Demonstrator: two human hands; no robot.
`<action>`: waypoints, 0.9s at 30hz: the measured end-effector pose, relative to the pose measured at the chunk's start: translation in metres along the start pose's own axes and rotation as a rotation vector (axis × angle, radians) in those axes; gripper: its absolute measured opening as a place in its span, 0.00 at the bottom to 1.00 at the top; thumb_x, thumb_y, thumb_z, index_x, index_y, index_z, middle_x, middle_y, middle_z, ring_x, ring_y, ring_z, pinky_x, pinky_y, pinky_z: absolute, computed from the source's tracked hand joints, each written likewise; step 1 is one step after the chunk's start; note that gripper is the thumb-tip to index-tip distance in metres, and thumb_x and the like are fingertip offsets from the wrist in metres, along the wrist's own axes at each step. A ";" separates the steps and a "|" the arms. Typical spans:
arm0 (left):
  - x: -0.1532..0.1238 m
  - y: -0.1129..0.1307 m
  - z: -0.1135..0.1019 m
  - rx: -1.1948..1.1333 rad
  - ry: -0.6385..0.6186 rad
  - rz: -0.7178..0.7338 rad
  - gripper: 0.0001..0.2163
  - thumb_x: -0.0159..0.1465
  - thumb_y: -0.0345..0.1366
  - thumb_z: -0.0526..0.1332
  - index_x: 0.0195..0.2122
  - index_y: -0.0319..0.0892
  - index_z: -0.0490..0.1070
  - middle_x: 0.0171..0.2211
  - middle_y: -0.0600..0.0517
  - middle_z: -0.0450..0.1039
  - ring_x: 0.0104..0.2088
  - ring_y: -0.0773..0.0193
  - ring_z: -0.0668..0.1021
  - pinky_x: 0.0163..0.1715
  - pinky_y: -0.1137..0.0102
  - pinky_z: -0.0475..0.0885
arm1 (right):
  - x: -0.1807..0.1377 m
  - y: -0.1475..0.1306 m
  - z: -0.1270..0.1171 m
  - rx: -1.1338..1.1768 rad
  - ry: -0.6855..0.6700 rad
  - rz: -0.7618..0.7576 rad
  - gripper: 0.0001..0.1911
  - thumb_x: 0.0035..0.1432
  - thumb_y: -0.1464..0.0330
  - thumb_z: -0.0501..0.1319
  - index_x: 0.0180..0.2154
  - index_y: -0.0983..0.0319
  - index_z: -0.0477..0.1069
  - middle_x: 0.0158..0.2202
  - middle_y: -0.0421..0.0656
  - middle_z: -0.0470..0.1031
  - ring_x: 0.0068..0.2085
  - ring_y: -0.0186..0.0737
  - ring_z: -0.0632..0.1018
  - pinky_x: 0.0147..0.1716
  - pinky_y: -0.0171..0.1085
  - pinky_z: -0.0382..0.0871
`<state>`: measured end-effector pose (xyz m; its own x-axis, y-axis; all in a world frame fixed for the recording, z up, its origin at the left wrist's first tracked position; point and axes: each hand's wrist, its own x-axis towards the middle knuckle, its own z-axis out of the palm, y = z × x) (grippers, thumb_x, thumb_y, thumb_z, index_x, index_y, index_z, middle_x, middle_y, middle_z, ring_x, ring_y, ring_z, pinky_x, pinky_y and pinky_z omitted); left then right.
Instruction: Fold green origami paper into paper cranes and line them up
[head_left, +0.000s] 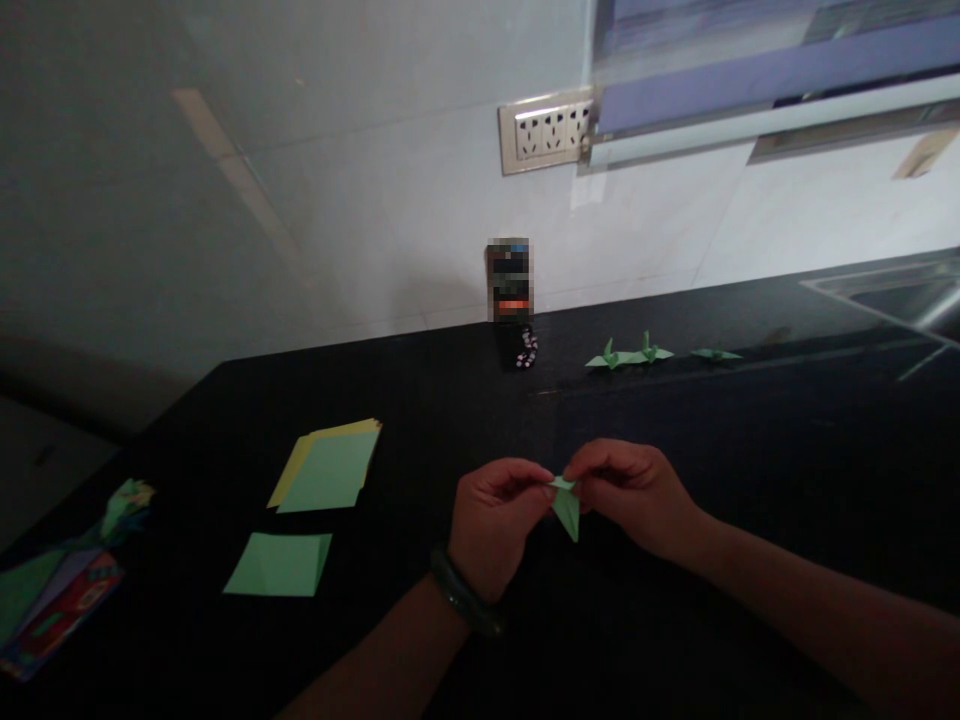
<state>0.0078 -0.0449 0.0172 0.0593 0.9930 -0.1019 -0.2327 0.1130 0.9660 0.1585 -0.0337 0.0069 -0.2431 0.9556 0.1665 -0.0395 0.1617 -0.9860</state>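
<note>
A small piece of folded green paper (568, 512) is held between my two hands, above the black counter, its pointed end hanging down. My left hand (499, 515), with a dark bangle on the wrist, pinches its upper left side between thumb and fingers. On the upper right side, my right hand (637, 495) pinches it the same way. The fingertips of both hands nearly meet and hide part of the folds. Beyond them, two folded green paper cranes (649, 354) stand side by side, and a flatter green folded piece (717, 354) lies to their right.
Left of my hands lie a stack of green and yellow paper sheets (330, 470) and a creased green sheet (281, 565). A colourful packet (67, 610) sits at the far left. A blurred-out phone-like object (510, 282) leans on the wall, below a socket panel (546, 132).
</note>
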 end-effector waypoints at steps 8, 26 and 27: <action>0.001 -0.004 -0.003 -0.109 -0.108 -0.125 0.08 0.52 0.35 0.62 0.33 0.39 0.73 0.23 0.53 0.74 0.24 0.68 0.76 0.27 0.71 0.72 | 0.001 -0.002 -0.003 -0.084 -0.034 -0.101 0.06 0.47 0.76 0.57 0.24 0.61 0.71 0.22 0.37 0.70 0.23 0.30 0.72 0.23 0.30 0.66; 0.003 -0.003 -0.007 0.348 -0.014 0.083 0.07 0.50 0.38 0.65 0.27 0.40 0.76 0.22 0.51 0.75 0.24 0.65 0.75 0.25 0.73 0.68 | 0.002 -0.001 -0.004 -0.266 -0.091 -0.036 0.08 0.52 0.64 0.60 0.28 0.63 0.70 0.23 0.39 0.68 0.24 0.30 0.68 0.21 0.30 0.62; 0.003 -0.003 -0.007 0.344 -0.007 0.082 0.07 0.50 0.38 0.65 0.26 0.40 0.76 0.22 0.51 0.75 0.23 0.66 0.74 0.24 0.73 0.68 | 0.002 -0.001 -0.004 -0.267 -0.094 -0.043 0.08 0.52 0.64 0.60 0.28 0.63 0.70 0.24 0.39 0.68 0.24 0.30 0.68 0.22 0.30 0.63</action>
<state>0.0017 -0.0423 0.0129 0.0612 0.9979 -0.0206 0.1040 0.0141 0.9945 0.1617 -0.0312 0.0087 -0.3361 0.9214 0.1951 0.2018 0.2728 -0.9406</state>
